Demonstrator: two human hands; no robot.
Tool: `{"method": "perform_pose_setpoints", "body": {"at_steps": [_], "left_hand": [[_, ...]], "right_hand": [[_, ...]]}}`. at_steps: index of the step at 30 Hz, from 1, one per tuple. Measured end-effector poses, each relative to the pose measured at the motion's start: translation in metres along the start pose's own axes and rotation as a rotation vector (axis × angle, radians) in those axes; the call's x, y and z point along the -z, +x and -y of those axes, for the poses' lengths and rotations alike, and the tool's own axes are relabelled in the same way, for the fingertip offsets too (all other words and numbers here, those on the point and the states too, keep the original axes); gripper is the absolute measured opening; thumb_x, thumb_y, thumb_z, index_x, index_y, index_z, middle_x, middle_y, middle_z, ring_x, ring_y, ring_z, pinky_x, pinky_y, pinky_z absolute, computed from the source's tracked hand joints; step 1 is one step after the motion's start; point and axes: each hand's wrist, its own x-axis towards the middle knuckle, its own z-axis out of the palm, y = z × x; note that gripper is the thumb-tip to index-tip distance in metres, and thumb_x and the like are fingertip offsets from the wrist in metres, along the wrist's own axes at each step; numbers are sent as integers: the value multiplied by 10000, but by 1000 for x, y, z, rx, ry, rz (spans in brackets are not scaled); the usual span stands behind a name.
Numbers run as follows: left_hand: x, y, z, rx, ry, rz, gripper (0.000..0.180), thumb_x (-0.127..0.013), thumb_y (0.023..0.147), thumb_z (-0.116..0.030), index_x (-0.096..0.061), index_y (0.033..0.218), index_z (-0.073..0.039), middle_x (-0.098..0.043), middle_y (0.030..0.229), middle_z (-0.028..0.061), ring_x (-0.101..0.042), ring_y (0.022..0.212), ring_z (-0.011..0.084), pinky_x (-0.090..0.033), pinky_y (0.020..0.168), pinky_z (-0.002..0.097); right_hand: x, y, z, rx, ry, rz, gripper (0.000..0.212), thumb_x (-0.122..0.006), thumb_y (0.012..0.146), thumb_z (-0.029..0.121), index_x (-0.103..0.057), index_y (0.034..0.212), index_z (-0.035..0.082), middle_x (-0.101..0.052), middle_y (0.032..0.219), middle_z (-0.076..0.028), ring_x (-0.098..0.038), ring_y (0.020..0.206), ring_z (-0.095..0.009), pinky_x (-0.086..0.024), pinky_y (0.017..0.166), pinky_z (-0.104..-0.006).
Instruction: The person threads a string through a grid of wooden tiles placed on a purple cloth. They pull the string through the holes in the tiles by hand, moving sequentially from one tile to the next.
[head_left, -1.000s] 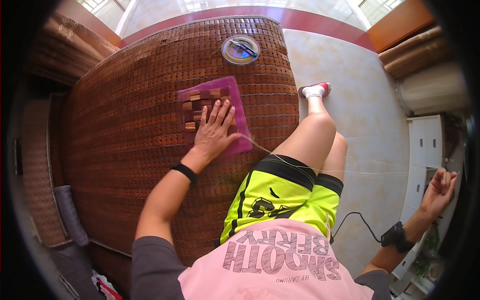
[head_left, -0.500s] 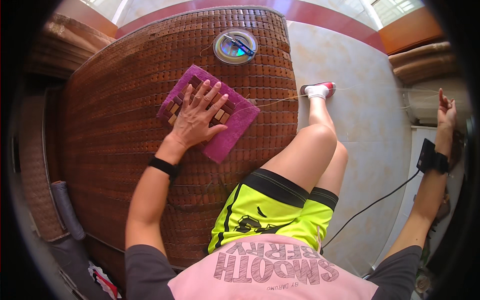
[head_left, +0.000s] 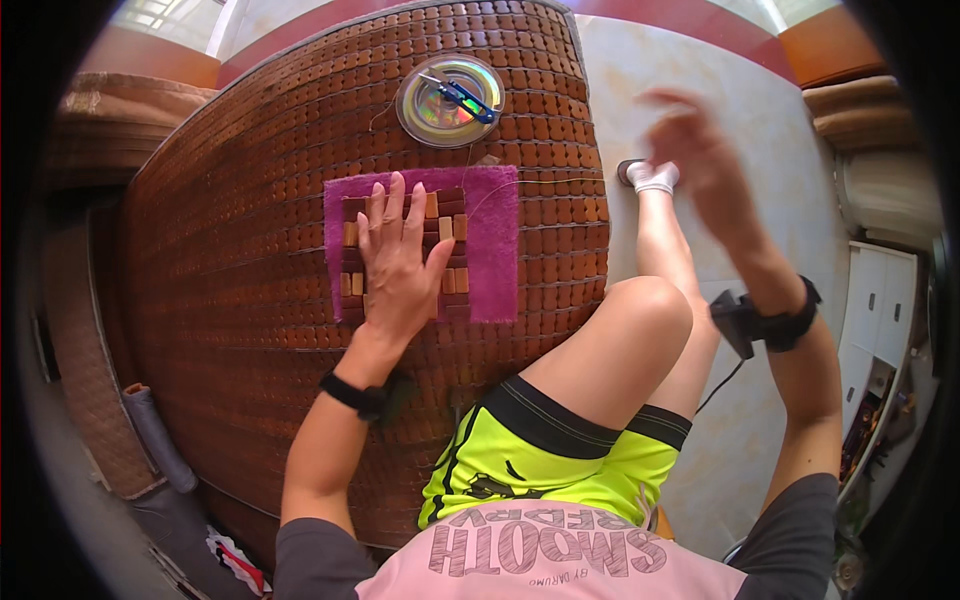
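Note:
My left hand (head_left: 398, 268) lies flat, its fingers a little apart, on a woven patch of small dark and light wooden tiles (head_left: 447, 232). Under the patch is a fuzzy purple cloth (head_left: 493, 280); the palm hides the middle of the tiles. A thin thread (head_left: 550, 181) leaves the tiles' upper right side and runs right past the mat's edge, where I lose sight of it. Over the floor, well off to the right, my right hand (head_left: 695, 165) hangs in the air. Motion smears its fingers, so I cannot make out whether they grip the thread.
Beyond the cloth, a clear round disc case (head_left: 410, 112) bears a small blue-handled tool (head_left: 462, 98). A brown wooden-tile mat (head_left: 240, 250) covers the bed-like surface. My legs hang over its right edge above the pale floor (head_left: 750, 400). A white cabinet (head_left: 872, 300) stands at far right.
My right hand has swung inward from the far right, toward my legs. The purple cloth and tile patch have turned to lie square to me, with my left hand still on them.

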Motion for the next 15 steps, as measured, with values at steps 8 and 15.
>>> {"method": "perform_pose_setpoints", "body": {"at_steps": [8, 15], "left_hand": [[39, -4, 25, -399, 7, 185, 464, -740, 853, -53, -659, 1310, -52, -583, 1459, 77, -412, 1459, 341, -330, 1198, 530], [34, -10, 28, -365, -24, 184, 473, -724, 845, -19, -662, 1313, -50, -592, 1454, 74, -443, 1438, 345, -339, 1197, 536]], "right_hand": [[-107, 30, -16, 168, -331, 495, 63, -671, 883, 46, -702, 935, 30, -726, 875, -158, -713, 822, -340, -566, 746, -437], [-120, 33, -31, 53, -354, 619, 91, -673, 831, 77, -732, 882, 33, -717, 829, -168, -717, 818, -343, -573, 755, -435]]}}
